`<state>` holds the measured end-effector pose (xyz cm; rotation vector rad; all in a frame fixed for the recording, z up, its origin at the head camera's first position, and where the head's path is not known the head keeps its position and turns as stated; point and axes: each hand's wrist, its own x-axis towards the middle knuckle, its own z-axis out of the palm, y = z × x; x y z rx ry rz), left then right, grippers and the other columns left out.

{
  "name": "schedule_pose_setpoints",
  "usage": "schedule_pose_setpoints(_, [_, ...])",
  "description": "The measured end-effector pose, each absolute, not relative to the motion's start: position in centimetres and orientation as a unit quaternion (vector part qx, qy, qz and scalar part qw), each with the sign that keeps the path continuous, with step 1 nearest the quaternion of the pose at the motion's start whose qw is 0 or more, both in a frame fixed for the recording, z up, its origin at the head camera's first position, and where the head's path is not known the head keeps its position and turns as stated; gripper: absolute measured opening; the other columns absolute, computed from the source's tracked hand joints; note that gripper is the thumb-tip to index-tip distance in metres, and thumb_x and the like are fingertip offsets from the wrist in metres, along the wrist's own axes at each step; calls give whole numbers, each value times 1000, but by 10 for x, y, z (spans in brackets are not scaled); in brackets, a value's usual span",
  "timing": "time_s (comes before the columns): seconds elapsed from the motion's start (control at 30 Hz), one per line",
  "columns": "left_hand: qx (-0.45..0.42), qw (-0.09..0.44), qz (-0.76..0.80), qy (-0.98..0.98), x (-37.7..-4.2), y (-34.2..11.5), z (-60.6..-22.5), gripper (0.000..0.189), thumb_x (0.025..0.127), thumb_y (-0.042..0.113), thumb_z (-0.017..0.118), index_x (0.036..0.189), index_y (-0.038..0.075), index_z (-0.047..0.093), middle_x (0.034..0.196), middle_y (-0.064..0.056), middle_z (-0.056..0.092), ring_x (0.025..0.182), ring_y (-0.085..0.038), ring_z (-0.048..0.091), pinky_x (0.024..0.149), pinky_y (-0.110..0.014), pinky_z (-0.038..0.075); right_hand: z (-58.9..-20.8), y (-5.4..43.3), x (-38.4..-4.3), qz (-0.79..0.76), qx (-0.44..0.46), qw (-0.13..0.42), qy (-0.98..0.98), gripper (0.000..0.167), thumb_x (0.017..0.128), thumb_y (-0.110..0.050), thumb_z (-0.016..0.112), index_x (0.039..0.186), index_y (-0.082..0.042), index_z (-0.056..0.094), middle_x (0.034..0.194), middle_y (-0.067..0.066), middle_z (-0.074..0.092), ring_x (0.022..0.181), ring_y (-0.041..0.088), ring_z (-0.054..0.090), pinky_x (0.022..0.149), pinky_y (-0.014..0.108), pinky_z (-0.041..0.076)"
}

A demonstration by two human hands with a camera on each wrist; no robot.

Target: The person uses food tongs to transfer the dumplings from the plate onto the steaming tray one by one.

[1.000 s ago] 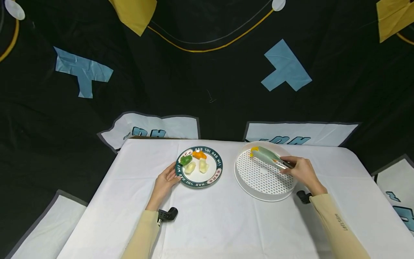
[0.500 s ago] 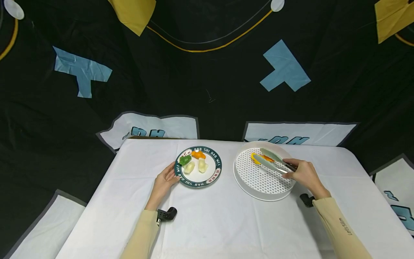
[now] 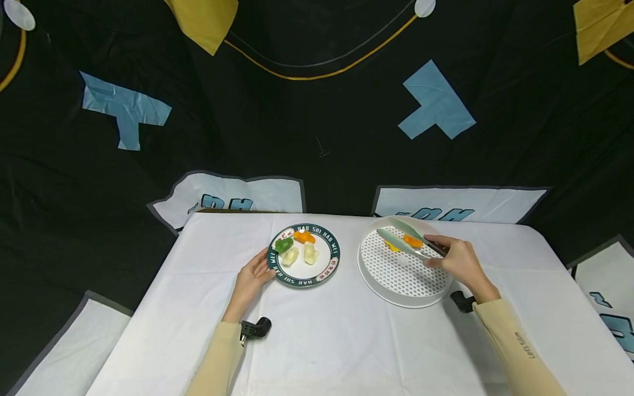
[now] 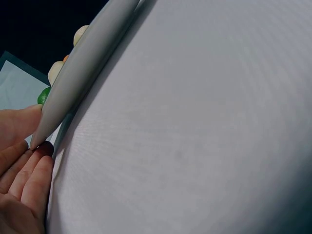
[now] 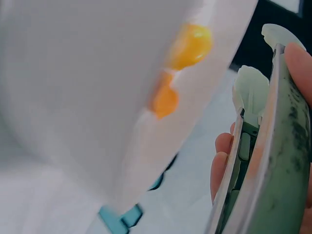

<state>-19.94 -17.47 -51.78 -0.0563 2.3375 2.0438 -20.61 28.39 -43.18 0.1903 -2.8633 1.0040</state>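
My left hand (image 3: 251, 279) holds the near-left rim of a green-bordered plate (image 3: 304, 282), thumb on top and fingers under it in the left wrist view. On the plate sit a green dumpling-shaped piece (image 3: 284, 245), an orange one (image 3: 304, 236) and two pale ones (image 3: 311, 253). My right hand (image 3: 462, 265) grips green-tipped tongs (image 3: 403, 245), their arms spread apart above a round white perforated steamer tray (image 3: 406, 278). An orange piece (image 3: 413, 241) shows between the tong arms. A yellow piece (image 3: 392, 247) lies on the tray, partly hidden by the lower arm.
A white cloth (image 3: 346, 341) covers the table. The steamer's raised side wall (image 3: 401, 300) surrounds the perforated surface. Behind the table hangs a black curtain (image 3: 277, 137) with blue and yellow patches. A small black camera (image 3: 256, 328) is strapped to the left wrist.
The tongs, at first closed together with a yellow piece at their tips, have spread apart and shifted slightly up and left. The yellow and orange pieces now lie apart from the tips. My left hand stays put.
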Motion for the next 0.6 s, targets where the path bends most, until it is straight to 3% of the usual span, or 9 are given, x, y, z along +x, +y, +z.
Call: schedule_pose_setpoints(0.6, [-20, 19, 656, 755, -201, -175, -519, 66, 87, -4, 62, 146, -2, 32, 147, -23, 35, 132, -31, 40, 102, -18, 41, -410, 208, -203, 347, 158, 41, -923, 66, 64, -13, 83, 126, -3, 63, 120, 15, 64, 106, 31, 58, 92, 48, 50])
